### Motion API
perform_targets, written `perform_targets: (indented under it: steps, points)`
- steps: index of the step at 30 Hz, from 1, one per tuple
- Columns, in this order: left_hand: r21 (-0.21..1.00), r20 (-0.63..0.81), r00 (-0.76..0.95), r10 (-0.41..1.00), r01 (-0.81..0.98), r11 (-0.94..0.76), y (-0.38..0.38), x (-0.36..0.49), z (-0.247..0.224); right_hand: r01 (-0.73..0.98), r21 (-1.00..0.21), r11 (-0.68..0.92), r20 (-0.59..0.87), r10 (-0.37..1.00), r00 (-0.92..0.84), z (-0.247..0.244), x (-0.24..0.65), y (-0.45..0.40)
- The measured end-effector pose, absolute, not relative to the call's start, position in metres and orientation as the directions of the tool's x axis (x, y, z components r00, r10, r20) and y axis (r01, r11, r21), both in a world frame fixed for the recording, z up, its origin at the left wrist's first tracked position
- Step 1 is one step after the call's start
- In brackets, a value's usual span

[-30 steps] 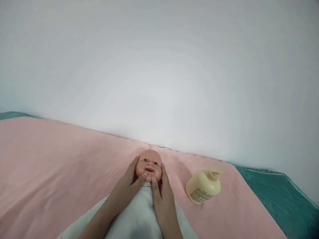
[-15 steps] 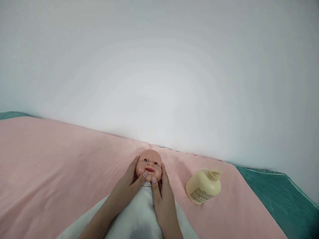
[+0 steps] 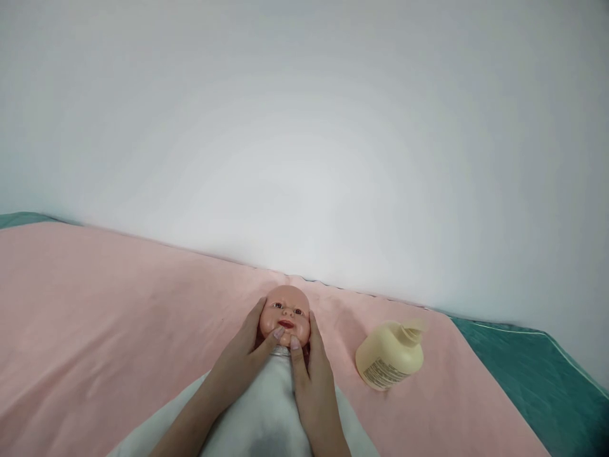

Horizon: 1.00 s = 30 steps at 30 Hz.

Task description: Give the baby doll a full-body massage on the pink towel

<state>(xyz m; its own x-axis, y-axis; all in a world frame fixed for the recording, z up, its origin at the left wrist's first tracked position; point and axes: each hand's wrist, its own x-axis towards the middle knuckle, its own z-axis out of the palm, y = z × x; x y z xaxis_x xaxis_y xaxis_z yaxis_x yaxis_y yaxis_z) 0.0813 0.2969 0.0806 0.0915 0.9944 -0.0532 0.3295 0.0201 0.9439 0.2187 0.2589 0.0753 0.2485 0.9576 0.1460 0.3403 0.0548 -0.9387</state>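
Observation:
A baby doll (image 3: 287, 311) lies face up on a pink cloth, its body covered by a white cloth (image 3: 259, 412) up to the neck. My left hand (image 3: 242, 355) cups one side of the doll's head, its thumb on the chin just below the mouth. On the other side, my right hand (image 3: 311, 374) holds the cheek and jaw, with its thumb at the chin too. The doll's ears are hidden behind my fingers.
To the right of the doll stands a pale yellow pump bottle (image 3: 389, 355) with a printed label. The pink cloth (image 3: 118, 304) lies over a green cover (image 3: 533, 374) that shows at both sides. A white wall (image 3: 304, 139) rises directly behind.

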Motion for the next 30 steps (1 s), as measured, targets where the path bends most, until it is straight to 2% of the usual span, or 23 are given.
perform_targets:
  steps: [17,30]
  points:
    - [0.950,-0.047,0.078,0.996,0.312,0.020,0.296,0.082,0.081,0.345,-0.938,0.035,0.124,0.964,0.237,0.076,0.219,0.259]
    - [0.944,-0.033,0.156,0.987,0.330,-0.020,0.300,0.077,0.070,0.363,-0.930,0.057,0.143,0.966,0.216,0.069,0.222,0.261]
